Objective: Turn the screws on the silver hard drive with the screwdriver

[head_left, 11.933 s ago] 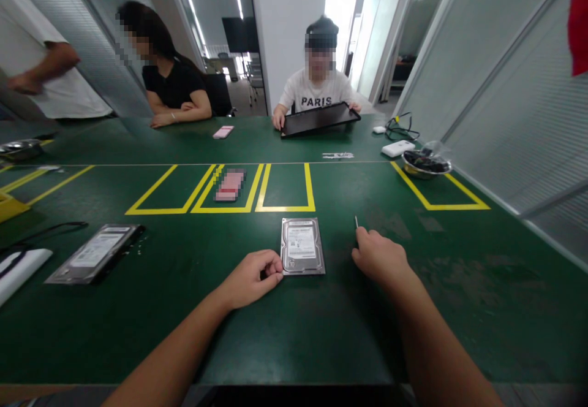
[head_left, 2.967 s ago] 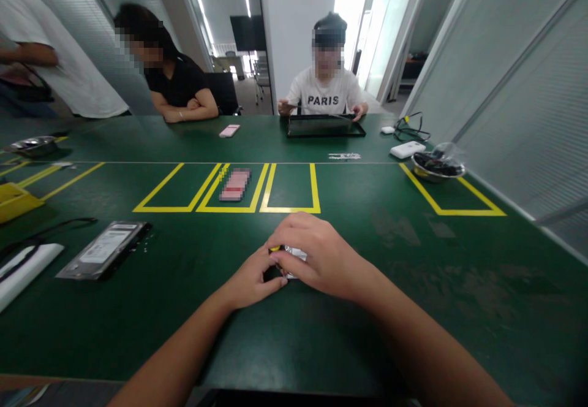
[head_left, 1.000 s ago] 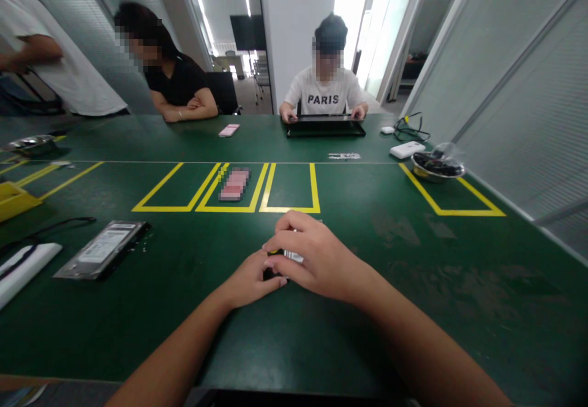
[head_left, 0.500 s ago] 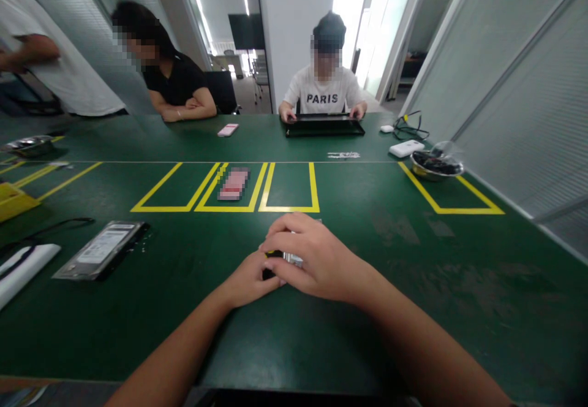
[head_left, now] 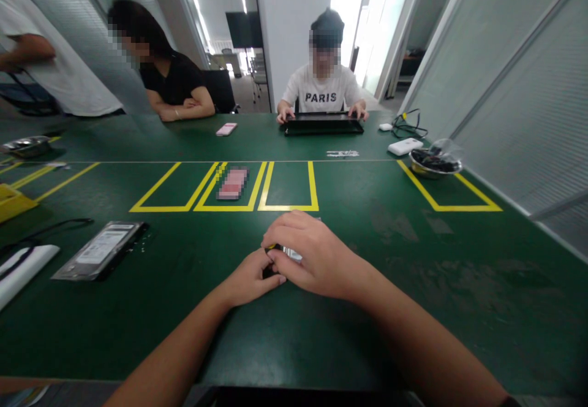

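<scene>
My right hand (head_left: 307,251) arches over my left hand (head_left: 250,278) at the middle of the green table (head_left: 285,339), and the two touch. The right fingers are curled, with thumb and fingertips closed around a small black and yellow object (head_left: 272,247), mostly hidden. Under the right palm a silver piece with a white label (head_left: 293,254) peeks out; its kind is covered. My left hand is closed against the same spot, thumb stretched along the near side, and what its fingers grip is hidden. To the left lies a hard drive (head_left: 103,251) with a white label.
Yellow tape outlines (head_left: 289,207) mark the table ahead, with a pink phone (head_left: 233,183) in one. A metal bowl of dark items (head_left: 434,165) stands right. A white device (head_left: 27,272) with a black cable lies left. Opposite, a person's hands (head_left: 285,114) rest on a black tray (head_left: 324,125).
My right thumb and fingers have shifted slightly over the black and yellow object, covering more of it. The view has drifted a little.
</scene>
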`<state>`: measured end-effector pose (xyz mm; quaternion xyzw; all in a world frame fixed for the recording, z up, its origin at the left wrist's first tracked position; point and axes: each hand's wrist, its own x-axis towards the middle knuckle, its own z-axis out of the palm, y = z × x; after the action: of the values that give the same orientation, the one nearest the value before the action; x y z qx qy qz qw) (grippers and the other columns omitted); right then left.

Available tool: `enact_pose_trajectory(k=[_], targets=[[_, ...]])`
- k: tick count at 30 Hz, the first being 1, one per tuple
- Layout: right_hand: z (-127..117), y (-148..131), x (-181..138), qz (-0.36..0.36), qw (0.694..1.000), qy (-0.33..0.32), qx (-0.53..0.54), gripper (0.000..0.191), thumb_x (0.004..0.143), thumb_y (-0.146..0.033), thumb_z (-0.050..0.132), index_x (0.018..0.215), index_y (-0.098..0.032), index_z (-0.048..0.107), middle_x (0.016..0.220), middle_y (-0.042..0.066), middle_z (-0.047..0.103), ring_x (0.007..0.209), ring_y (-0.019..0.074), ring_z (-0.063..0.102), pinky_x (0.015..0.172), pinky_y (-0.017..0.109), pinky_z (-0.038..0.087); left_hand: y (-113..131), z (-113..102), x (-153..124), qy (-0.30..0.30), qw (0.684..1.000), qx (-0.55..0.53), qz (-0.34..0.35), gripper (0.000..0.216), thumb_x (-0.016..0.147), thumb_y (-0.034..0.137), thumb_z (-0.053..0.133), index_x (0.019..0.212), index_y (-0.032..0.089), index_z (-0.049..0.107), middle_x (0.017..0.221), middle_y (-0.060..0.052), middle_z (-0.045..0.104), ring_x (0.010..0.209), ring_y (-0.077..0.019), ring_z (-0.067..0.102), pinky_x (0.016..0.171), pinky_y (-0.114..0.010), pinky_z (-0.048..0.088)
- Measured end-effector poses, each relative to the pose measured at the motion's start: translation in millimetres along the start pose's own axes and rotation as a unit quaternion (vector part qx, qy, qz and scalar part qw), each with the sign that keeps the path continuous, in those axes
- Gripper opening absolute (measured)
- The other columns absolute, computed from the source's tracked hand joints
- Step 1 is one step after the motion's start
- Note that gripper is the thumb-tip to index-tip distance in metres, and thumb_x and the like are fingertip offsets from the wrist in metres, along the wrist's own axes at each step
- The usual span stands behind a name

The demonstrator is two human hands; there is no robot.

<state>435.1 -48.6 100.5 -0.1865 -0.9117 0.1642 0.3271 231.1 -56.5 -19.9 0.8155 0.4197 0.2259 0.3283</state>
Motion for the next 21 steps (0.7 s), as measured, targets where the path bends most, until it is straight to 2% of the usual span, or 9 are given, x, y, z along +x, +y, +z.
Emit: enact_pose_trajectory(k=[6,11,17,21], targets=[[1.1,-2.3,-0.7,0.022,1.000,0.014,-0.008,0.011,0.090,-0.025,0.056,0.090,-0.016,0.063,0.094,0.007,0.059,0.088,0.0180,0.054,0.080,0.032,0.045,8.3,-3.2,-0.4,0.007,1.000,0.003,-0.005,0.033,0.084,0.034,0.061,0.112,0.017,0.060,0.119,-0.008,0.065,0.110,-0.0266,0.060,0.094,-0.037,0.051],[3.2,-2.5,-0.7,0.017,0.999,0.015,-0.031,0.012,0.091,-0.018,0.052,0.089,-0.015,0.063,0.090,0.007,0.061,0.087,0.0184,0.053,0.081,0.032,0.044,2.9,-0.3,-1.7,-0.001,0.999,0.023,-0.038,0.028,0.083,0.033,0.061,0.104,0.015,0.064,0.109,-0.009,0.066,0.102,-0.0262,0.061,0.090,-0.040,0.051],[2.5,-2.4,-1.4,-0.009,1.000,0.017,-0.022,0.018,0.084,-0.011,0.051,0.096,-0.012,0.064,0.096,0.008,0.065,0.091,0.0190,0.055,0.088,0.034,0.043,6.0,-3.0,2.7,-0.015,1.000,-0.003,-0.009,0.020,0.084,0.032,0.058,0.093,0.015,0.064,0.093,-0.006,0.067,0.102,-0.0245,0.060,0.092,-0.037,0.050],[1.0,-5.2,-1.5,0.007,0.999,0.022,-0.031,0.016,0.088,-0.019,0.055,0.093,-0.012,0.068,0.095,0.010,0.061,0.089,0.0185,0.054,0.083,0.032,0.044,9.5,-4.3,2.2,0.000,1.000,-0.007,-0.008,0.021,0.084,0.032,0.058,0.096,0.017,0.064,0.103,-0.006,0.067,0.103,-0.0240,0.060,0.092,-0.036,0.050]])
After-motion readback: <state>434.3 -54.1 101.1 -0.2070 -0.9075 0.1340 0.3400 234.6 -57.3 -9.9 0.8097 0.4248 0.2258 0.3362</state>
